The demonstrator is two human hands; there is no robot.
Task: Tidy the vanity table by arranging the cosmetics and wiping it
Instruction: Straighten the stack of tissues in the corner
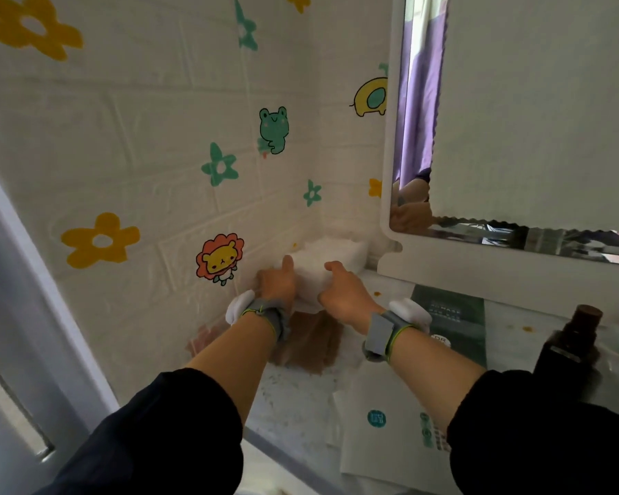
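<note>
**Item: white soft pack, held in both hands at the far left corner**

- **Step in hand:** arranging. The left hand (276, 285) and right hand (345, 296) grip a white soft pack (331, 253), one at each side, with fingers (287, 263) curled over its upper edge. The pack sits in the far left corner of the worktop (293, 398), close to the wall and just left of the mirror (413, 137) frame. Whether it rests on the surface or is held slightly above it cannot be told.
- **Other stock on the worktop:**
  - a brown cloth (311, 342) lying under the wrists
  - a green packet (451, 316) near the mirror base
  - a white sachet (379, 423) nearer the person
  - a dark brown bottle (572, 348) standing upright at the right
- **Condition:** orange spots (377, 294) and fine speckling mark the surface, so the wiping appears not yet done.
- **Next move, as judged:**
  - seat the pack square in the corner and let go
  - gather the packets and the bottle into order
  - take up the cloth for wiping
- **Hidden or unclear:**
  - The fingers on the far side of the pack are out of sight.
  - The nature of the pack (tissues or pads) is not legible.
  - The print on the packets is too small to read.
  - The right end of the worktop is cut off and blurred.
  - A pale cover conceals most of the mirror glass.
</note>
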